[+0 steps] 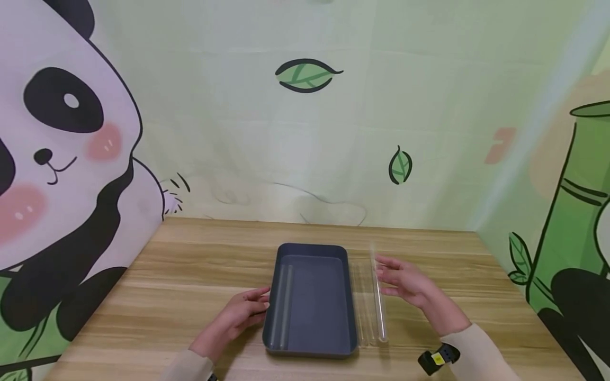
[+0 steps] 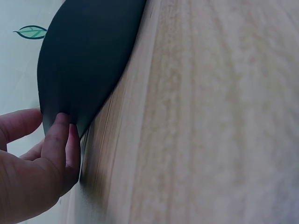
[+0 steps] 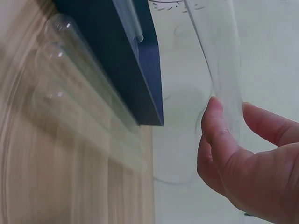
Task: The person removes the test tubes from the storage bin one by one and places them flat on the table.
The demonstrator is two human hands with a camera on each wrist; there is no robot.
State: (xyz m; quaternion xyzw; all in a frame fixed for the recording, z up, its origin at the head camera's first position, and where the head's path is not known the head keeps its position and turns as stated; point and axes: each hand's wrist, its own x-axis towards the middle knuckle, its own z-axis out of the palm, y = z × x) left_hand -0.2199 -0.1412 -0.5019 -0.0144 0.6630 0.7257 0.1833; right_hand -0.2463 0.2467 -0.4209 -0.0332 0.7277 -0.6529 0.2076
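Observation:
A dark blue rectangular tray (image 1: 314, 301) lies on the table, with two clear test tubes (image 1: 286, 307) lengthwise along the left side inside it. My left hand (image 1: 243, 312) touches the tray's outer left wall; in the left wrist view its fingers (image 2: 56, 140) rest against that wall, the thumb at its edge. With my right hand (image 1: 405, 280) I pinch a clear test tube (image 3: 219, 60) between thumb and fingers, right of the tray. Between that tube and the tray, more clear tubes (image 1: 364, 312) lie side by side on the table, their rounded ends showing in the right wrist view.
The wooden table (image 1: 205, 259) runs back to a pale green cloth backdrop (image 1: 214, 106) with a panda, leaves and bamboo printed on it. A black band with a yellow mark (image 1: 438, 360) sits at my right wrist.

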